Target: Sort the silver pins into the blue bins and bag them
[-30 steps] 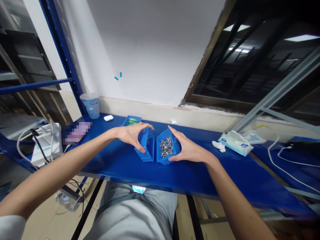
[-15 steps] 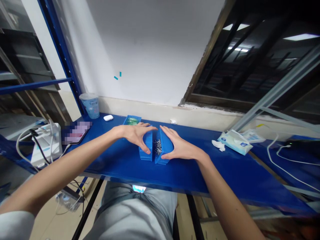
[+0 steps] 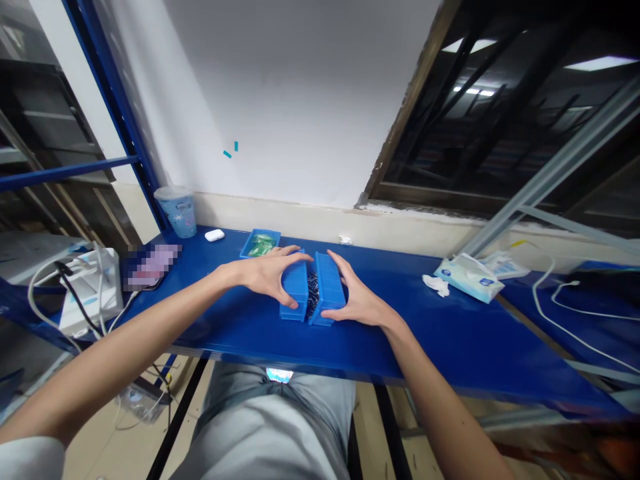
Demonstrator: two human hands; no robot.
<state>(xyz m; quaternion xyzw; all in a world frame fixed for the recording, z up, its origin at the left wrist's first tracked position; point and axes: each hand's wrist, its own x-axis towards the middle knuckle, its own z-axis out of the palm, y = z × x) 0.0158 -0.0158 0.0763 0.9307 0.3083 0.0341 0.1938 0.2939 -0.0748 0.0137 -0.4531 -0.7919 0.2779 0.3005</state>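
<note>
Two blue plastic bins stand on edge near the middle of the blue table, their openings turned toward each other. My left hand is wrapped round the left bin, thumb on the near side and fingers over the far side. The right bin is gripped the same way by my right hand. Small metal screws show in the narrow gap between the bins. Just behind my left hand lies a third blue bin with green pieces in it.
On the left are a lidded paper cup, a white earphone case, a phone and a white power strip with cables. At the right lie a tissue pack and a crumpled tissue. A wall backs the table.
The two bins have come closer together, and the right one has tipped further over toward the left. Both hands keep their grip. The view has shifted slightly.
</note>
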